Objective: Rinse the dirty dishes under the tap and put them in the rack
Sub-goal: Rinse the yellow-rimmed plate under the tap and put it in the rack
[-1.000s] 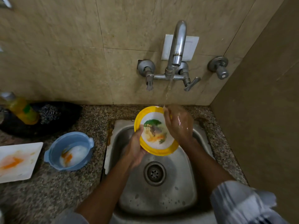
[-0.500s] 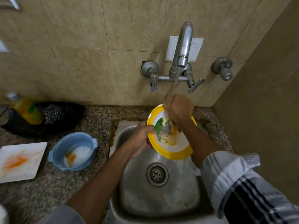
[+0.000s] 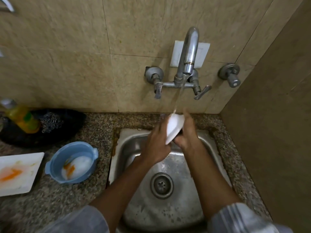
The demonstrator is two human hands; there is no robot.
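Note:
The round plate (image 3: 175, 126) stands nearly on edge over the steel sink (image 3: 127, 142), its white underside showing, and its painted face is hidden. Water from the tap (image 3: 188, 52) falls onto its top rim. My left hand (image 3: 156, 145) grips the plate from the left, fingers reaching up along the white back. My right hand (image 3: 188, 133) holds it from the right, fingers up its far side and thumb under the lower edge. A blue bowl (image 3: 72, 162) with orange smears and a stained white square plate (image 3: 16, 172) wait on the counter at left.
A yellow soap bottle (image 3: 20, 118) and a steel scrubber (image 3: 52, 121) sit in a black tray (image 3: 70, 125) at the back left. The speckled granite counter (image 3: 84, 199) surrounds the sink. A brown side wall (image 3: 269, 132) closes off the right.
The plate has been turned from face-up to nearly on edge, so its white back now shows. Both hands have shifted to either side of it under the stream.

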